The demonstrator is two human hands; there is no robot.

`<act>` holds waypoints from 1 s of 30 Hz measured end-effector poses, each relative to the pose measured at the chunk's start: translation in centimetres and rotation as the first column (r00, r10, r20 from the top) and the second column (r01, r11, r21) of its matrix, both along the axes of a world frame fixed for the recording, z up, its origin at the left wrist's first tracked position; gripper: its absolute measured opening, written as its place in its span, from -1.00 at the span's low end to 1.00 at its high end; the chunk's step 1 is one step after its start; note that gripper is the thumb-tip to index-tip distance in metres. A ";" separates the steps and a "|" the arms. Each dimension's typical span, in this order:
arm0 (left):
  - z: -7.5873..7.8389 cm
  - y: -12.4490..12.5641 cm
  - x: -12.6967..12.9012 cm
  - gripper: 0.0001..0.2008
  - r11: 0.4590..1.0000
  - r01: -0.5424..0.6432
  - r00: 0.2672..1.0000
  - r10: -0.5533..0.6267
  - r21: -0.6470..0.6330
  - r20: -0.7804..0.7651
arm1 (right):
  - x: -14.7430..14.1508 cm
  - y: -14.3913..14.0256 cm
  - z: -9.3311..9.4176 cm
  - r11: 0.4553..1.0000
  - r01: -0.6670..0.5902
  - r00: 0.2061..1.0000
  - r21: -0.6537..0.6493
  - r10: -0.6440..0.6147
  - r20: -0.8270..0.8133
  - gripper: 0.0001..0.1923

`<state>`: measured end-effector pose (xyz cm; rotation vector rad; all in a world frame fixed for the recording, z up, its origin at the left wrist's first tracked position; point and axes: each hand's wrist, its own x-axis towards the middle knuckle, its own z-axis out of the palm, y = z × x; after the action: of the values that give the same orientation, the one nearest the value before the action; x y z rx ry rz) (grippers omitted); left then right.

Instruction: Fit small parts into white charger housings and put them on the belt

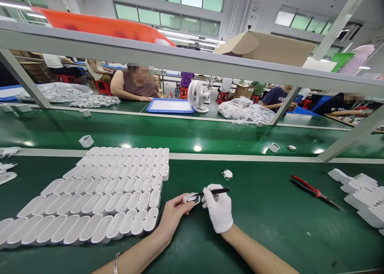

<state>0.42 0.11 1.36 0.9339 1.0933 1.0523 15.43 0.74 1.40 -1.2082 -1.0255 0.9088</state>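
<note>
My bare left hand [174, 213] grips a small white oval plastic housing [195, 201] between thumb and fingers, its open side facing right. Small parts show inside the housing, too tiny to name. In a white glove, my right hand [218, 210] holds black tweezers [221, 191], their tip reaching into the housing's opening. Left of my hands stand rows of white oval housings [99, 225] packed side by side. A small circuit board with a white round part [227, 174] lies on the green table just beyond my right hand.
Red-and-black pliers [318, 193] lie at the right, near a stack of white housings [364, 198]. On the green conveyor belt [180, 134] sit a white housing [86, 141] and a small board [291, 148]. A shelf [192, 60] crosses above. Several people work beyond it.
</note>
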 end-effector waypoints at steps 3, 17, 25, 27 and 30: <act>-0.1 0.0 0.2 -0.66 1.000 -0.030 0.999 0.030 -0.003 -0.021 | 0.2 0.2 -0.6 0.999 0.026 0.989 0.035 -0.031 0.146 -0.76; 0.1 -0.1 0.1 -0.50 0.994 -0.105 0.994 0.105 0.011 -0.013 | 5.5 2.1 2.9 0.971 0.024 0.674 -0.239 0.161 0.721 -0.84; -1.2 0.1 0.0 -0.36 0.988 -0.154 0.987 0.154 0.003 -0.050 | 2.4 -0.2 4.4 0.908 -0.418 0.426 -0.019 0.214 0.879 -0.41; -2.2 0.6 -0.4 -0.35 0.993 -0.112 0.991 0.111 -0.020 -0.079 | 1.4 -0.2 4.6 0.822 -0.567 0.314 -0.051 0.274 0.909 -0.52; -2.9 1.5 -0.8 -0.31 0.994 -0.091 0.993 0.086 -0.064 -0.075 | 1.0 2.3 4.4 0.796 -0.603 0.322 -0.058 0.309 0.895 -0.74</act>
<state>-0.40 1.61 -1.52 0.8822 1.2321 1.0543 16.48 3.07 5.77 -1.1127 -2.4030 0.4387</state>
